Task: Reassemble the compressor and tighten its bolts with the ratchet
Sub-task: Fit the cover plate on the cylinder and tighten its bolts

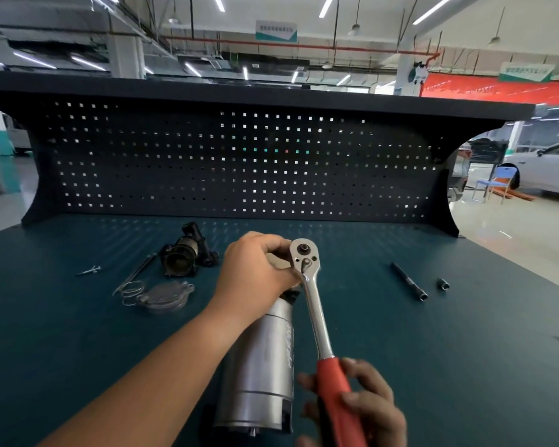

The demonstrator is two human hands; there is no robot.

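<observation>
A silver cylindrical compressor body (262, 366) lies lengthwise on the dark green bench, pointing away from me. My left hand (255, 269) grips its far end, right beside the ratchet's chrome head (305, 254). The ratchet (320, 321) slants from that head down toward me. Around its red handle (338, 398) my right hand (365, 411) is closed. What the ratchet head sits on is hidden behind my left hand.
Left of the compressor lie a dark housing part (188, 253), a round metal cover (167, 296), a wire spring (133, 291), a thin rod (136, 274) and a loose bolt (89, 271). To the right lie an extension bar (409, 280) and a small socket (443, 283). A perforated back panel (239, 162) rises behind.
</observation>
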